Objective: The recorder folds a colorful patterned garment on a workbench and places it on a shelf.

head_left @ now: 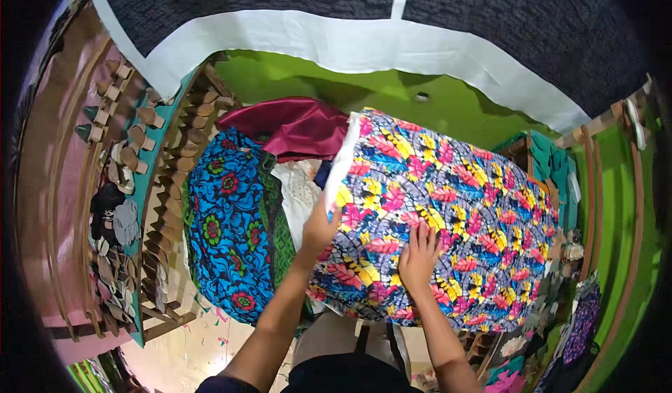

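Leaf-print fabric [448,218] lies, in the head view, right of blue floral cloth [227,232], its white edge [341,162] meeting the left hand [319,230], whether clamped I cannot tell, while the right hand [418,260], fingers apart, rests flat, apparently steadying it.

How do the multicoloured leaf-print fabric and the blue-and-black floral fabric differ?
The multicoloured leaf-print fabric has pink and yellow leaves; the blue-and-black floral fabric has red flowers. The leaf print looks larger than the floral. The left hand and right hand touch the leaf print, not the floral. Both are patterned.
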Tool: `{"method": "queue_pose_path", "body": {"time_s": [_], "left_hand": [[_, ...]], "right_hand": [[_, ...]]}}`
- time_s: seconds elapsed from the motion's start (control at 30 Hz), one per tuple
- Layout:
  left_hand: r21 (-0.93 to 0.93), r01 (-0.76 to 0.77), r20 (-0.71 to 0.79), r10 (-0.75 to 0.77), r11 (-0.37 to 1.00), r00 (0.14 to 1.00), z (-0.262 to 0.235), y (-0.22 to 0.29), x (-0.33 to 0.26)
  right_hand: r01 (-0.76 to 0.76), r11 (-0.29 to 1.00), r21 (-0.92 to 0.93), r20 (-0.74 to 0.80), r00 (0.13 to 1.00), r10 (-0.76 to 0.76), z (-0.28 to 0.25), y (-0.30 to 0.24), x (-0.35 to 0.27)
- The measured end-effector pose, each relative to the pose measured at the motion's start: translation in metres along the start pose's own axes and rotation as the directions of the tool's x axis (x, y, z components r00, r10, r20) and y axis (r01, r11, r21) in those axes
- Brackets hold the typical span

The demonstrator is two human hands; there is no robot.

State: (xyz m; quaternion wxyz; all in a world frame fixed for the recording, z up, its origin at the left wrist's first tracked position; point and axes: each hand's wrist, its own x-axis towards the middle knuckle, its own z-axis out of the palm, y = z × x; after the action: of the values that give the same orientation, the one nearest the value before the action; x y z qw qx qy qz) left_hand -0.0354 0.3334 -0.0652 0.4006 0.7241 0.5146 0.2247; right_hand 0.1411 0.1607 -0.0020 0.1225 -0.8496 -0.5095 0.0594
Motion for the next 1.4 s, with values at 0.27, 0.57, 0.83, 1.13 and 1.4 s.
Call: {"method": "queue_pose_path", "body": {"time_s": [0.27, 0.57, 0.83, 1.13, 1.4], "left_hand": [[-0.348, 0.331, 0.305, -0.228, 0.877, 0.925, -0.011, -0.045, -0.092], [-0.565, 0.808, 0.566, -0.634, 0.166, 0.526, -0.028, -0.017, -0.110], [-0.329, 0.943, 0.616, -0.748, 0.040, 0.246, -0.031, -0.029, -0.156], [-0.485, 0.556, -0.350, -0.732, 0.675, 0.585, 0.000, 0.001, -0.173], [-0.813, 0.527, -0.046, -0.930, 0.247, 0.364, 0.010, 0.052, -0.176]], "right_hand": [[0.294, 0.955, 0.046, -0.165, 0.945, -0.283, 0.036, -0.077, 0.127], [0.512, 0.853, -0.101, -0.148, 0.840, -0.522, 0.048, -0.081, 0.206], [0.502, 0.844, -0.192, -0.136, 0.838, -0.529, 0.058, -0.070, 0.288], [0.245, 0.969, -0.015, 0.221, 0.946, -0.235, 0.060, -0.071, 0.325], [0.142, 0.984, 0.110, 0.267, 0.949, -0.167, 0.067, -0.058, 0.337]]}}
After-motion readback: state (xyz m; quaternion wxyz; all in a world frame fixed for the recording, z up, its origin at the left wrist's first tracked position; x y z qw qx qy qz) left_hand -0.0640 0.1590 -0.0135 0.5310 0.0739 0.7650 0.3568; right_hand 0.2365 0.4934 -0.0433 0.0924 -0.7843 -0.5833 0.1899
